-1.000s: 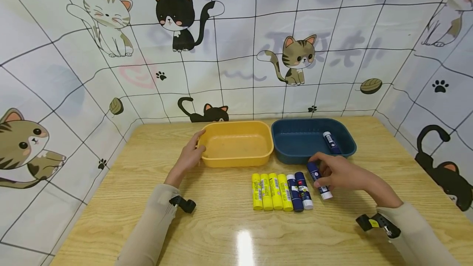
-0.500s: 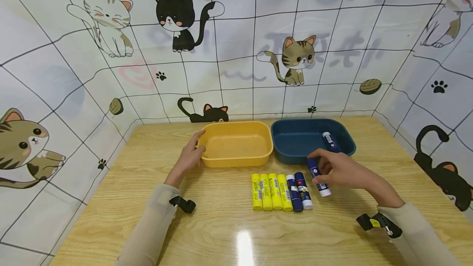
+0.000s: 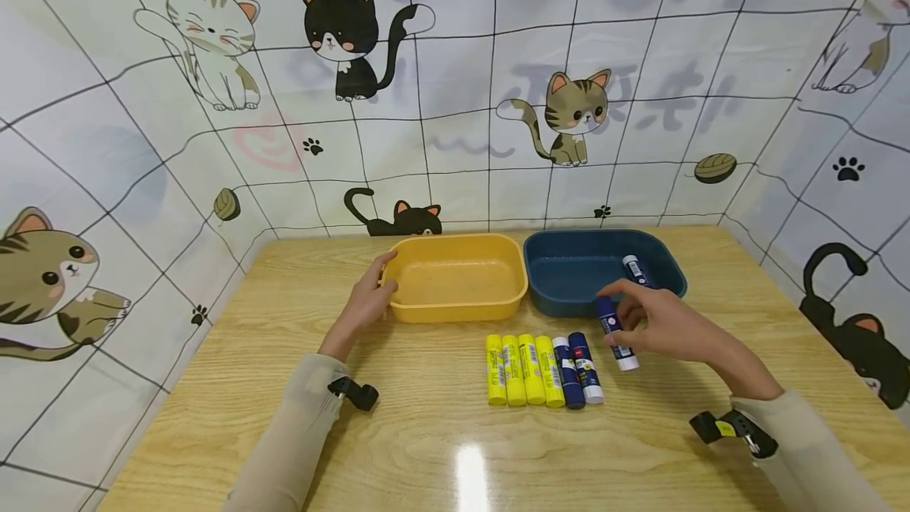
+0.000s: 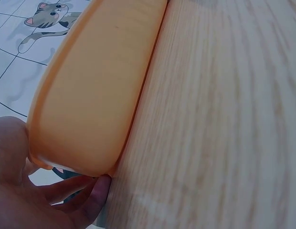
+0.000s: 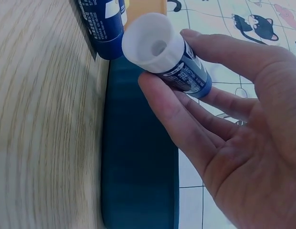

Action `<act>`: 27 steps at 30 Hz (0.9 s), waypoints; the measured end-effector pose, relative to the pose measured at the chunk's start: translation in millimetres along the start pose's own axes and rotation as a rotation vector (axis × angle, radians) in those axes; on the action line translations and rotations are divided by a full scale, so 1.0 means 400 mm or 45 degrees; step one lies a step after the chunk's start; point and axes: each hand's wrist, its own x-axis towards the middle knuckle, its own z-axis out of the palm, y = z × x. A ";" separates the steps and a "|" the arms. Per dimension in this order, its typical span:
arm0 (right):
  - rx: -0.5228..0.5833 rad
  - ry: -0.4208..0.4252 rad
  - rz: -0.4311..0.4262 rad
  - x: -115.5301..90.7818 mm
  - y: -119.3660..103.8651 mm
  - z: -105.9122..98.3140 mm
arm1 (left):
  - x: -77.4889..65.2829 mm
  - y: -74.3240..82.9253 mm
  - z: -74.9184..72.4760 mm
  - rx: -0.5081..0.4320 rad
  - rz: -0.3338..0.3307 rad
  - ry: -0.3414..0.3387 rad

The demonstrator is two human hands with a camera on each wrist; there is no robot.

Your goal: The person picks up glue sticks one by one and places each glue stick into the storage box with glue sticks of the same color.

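A blue glue stick (image 3: 614, 330) with a white end is pinched between the thumb and fingers of my right hand (image 3: 661, 322). It is tilted in front of the dark blue bin (image 3: 562, 308); in the right wrist view its hollow white end (image 5: 155, 43) faces the camera. Inside that bin lies another blue glue stick (image 3: 635, 269), partly hidden by the hand. My left hand (image 3: 364, 303) holds the left end of the yellow bin (image 3: 455, 311), fingers curled at its outer wall in the left wrist view. Several yellow glue sticks (image 3: 522, 370) and two blue glue sticks (image 3: 577, 370) lie in a row.
Both bins stand side by side at the back of the wooden table (image 3: 398, 433). A cat-patterned sheet (image 3: 455, 101) rises behind the table and along both sides. Dark wrist cameras (image 3: 353, 393) are strapped over the sleeves.
My right hand has lifted the glue stick slightly, away from the table and toward the dark blue bin. The left hand and the row of glue sticks have stayed put.
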 end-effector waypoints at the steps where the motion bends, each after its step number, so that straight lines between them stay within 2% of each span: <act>1: 0.000 0.007 -0.001 0.000 0.000 -0.001 | 0.001 0.001 0.001 0.002 -0.001 0.005; 10: 0.022 0.044 -0.015 -0.004 0.006 -0.002 | -0.003 0.000 0.004 0.000 -0.028 0.018; 16: 0.043 0.077 0.014 -0.006 0.013 -0.008 | -0.002 0.003 0.007 -0.002 0.002 0.024; 27: 0.018 0.100 -0.047 0.012 0.000 -0.019 | 0.000 0.000 0.004 -0.025 -0.016 0.025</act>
